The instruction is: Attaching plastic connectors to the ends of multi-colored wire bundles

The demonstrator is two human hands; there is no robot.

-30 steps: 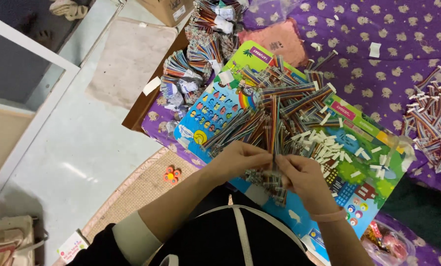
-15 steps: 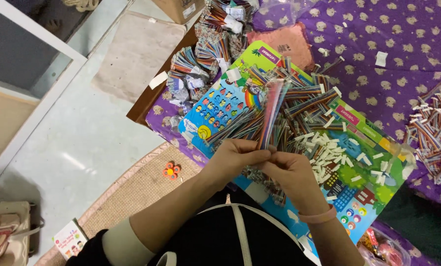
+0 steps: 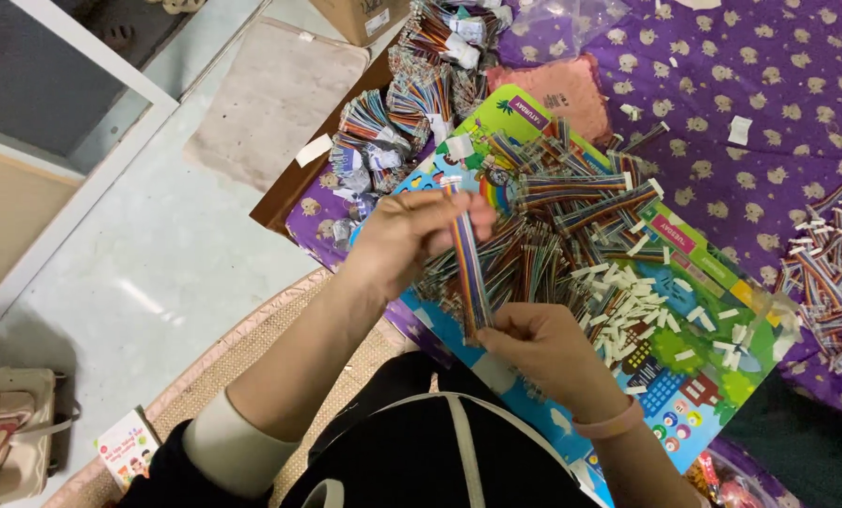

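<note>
The left hand (image 3: 412,235) and right hand (image 3: 534,343) are closed on one ribbon cable (image 3: 468,254), held taut; finished bundles (image 3: 412,103) are stacked, many loose cables (image 3: 553,235) remain unsorted.

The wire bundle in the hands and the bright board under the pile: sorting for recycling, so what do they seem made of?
The wire bundle looks like thin plastic-coated wires: glossy striped colours, white ends, held taut between the left hand and the right hand. The board seems printed card or plastic sheet: flat, stiff-edged, slightly shiny; which one cannot be told.
</note>
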